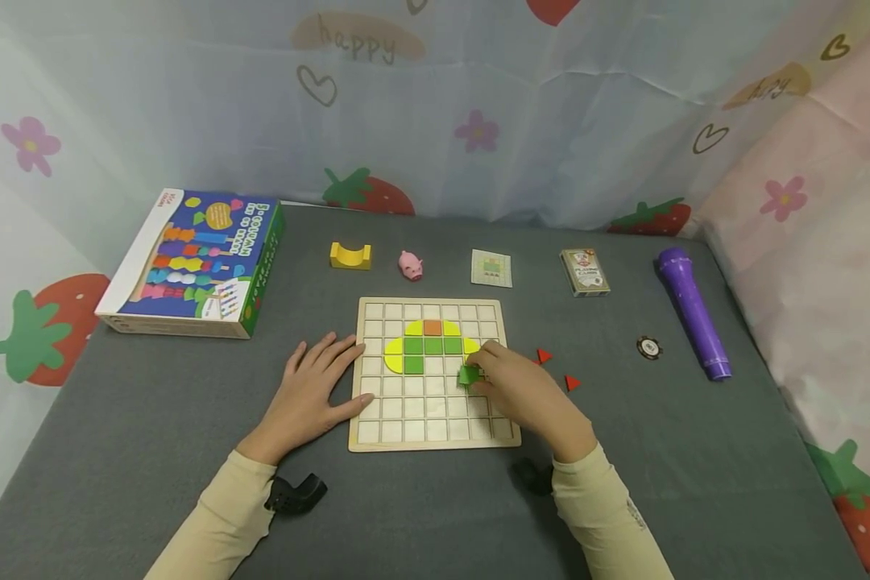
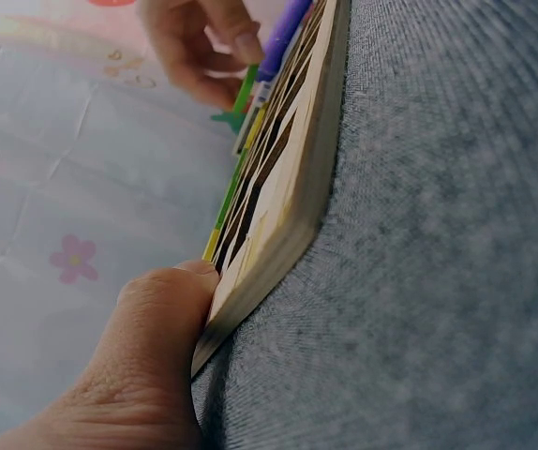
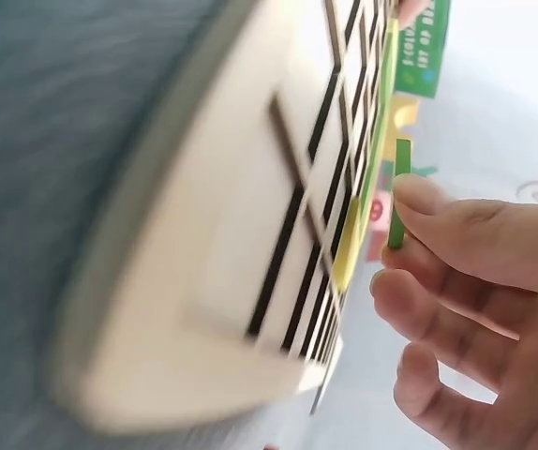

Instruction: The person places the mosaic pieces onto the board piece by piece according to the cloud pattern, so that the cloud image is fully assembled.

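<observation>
A wooden grid board (image 1: 435, 431) lies on the grey table. On it, an orange square tile (image 1: 432, 328), several green square tiles (image 1: 432, 345) and rounded yellow tiles (image 1: 394, 365) form a domed shape. My left hand (image 1: 308, 391) rests at the board's left edge, its fingers spread and the thumb (image 2: 161, 309) on the rim. Over the right half of the grid, my right hand (image 1: 522, 387) pinches another green square tile (image 3: 402, 157) between thumb and forefinger. In the right wrist view that tile is held on edge, apart from the board.
Red triangle tiles (image 1: 572, 383) lie right of the board. Behind it are a yellow arch block (image 1: 350, 257), a pink pig figure (image 1: 410, 265), a pattern card (image 1: 490, 268) and a playing-card box (image 1: 585, 272). A game box (image 1: 196, 258) sits left; a poker chip (image 1: 649, 348) and purple microphone (image 1: 693, 314) lie right.
</observation>
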`<action>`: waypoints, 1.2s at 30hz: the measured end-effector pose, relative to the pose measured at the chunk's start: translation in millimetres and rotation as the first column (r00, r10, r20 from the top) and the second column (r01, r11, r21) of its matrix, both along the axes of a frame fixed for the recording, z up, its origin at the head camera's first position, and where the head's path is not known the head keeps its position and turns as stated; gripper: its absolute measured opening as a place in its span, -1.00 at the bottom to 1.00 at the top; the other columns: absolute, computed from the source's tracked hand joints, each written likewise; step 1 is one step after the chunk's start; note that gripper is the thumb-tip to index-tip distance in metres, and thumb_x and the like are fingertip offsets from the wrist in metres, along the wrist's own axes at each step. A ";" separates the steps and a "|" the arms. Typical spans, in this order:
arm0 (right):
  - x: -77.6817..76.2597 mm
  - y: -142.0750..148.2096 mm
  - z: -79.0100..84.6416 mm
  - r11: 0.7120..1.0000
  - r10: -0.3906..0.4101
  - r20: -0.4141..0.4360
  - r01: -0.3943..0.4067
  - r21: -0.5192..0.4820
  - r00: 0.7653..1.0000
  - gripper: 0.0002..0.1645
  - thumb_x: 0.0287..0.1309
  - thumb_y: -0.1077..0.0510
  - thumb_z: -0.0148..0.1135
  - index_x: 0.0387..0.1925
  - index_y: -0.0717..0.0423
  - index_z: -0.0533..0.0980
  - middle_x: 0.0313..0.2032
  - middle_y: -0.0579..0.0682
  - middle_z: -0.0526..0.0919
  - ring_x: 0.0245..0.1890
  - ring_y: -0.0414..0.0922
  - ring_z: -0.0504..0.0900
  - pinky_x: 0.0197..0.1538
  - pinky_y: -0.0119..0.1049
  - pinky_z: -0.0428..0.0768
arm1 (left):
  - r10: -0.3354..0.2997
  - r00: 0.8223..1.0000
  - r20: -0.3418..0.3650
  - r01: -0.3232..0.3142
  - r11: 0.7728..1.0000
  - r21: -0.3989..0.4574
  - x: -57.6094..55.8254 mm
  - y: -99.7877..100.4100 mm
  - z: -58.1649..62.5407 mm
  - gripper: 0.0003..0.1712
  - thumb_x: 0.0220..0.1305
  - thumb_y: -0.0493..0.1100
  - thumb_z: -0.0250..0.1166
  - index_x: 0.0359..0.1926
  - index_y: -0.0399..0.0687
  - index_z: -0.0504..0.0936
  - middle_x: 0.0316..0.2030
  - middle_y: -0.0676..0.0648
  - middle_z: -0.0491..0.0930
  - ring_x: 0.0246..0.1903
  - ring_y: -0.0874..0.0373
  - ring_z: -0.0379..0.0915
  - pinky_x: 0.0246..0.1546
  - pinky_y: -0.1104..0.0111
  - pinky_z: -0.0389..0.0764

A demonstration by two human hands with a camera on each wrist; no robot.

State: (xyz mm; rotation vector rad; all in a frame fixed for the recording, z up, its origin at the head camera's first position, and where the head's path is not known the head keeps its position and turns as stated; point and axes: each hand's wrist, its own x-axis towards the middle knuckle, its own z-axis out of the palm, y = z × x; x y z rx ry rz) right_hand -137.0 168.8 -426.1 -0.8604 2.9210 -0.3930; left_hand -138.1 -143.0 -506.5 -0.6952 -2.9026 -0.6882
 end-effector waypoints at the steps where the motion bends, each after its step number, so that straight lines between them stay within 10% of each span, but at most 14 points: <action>1: -2.4 -3.3 0.0 1.000 0.002 0.005 -0.002 -0.009 1.000 -0.66 0.05 0.20 0.41 -0.09 0.13 0.59 -0.20 -0.04 0.57 -0.30 -0.19 0.59 -0.22 -0.32 0.60 | 0.001 1.000 -0.001 -0.001 1.000 -0.002 0.0 0.0 -0.1 -0.10 0.17 0.35 0.21 0.43 0.08 0.24 0.41 -0.06 0.19 0.44 -0.10 -0.06 0.37 -0.17 -0.19; 36: -26.7 -47.8 -6.3 0.997 0.009 0.045 -0.013 0.078 0.999 -0.69 0.08 0.20 0.40 -0.11 0.13 0.59 -0.16 -0.02 0.60 -0.19 -0.14 0.61 -0.10 -0.28 0.60 | -0.001 1.000 -0.006 0.001 1.000 0.005 0.3 0.0 1.7 -0.11 0.17 0.34 0.21 0.42 0.07 0.26 0.41 -0.05 0.20 0.44 -0.10 -0.05 0.37 -0.17 -0.17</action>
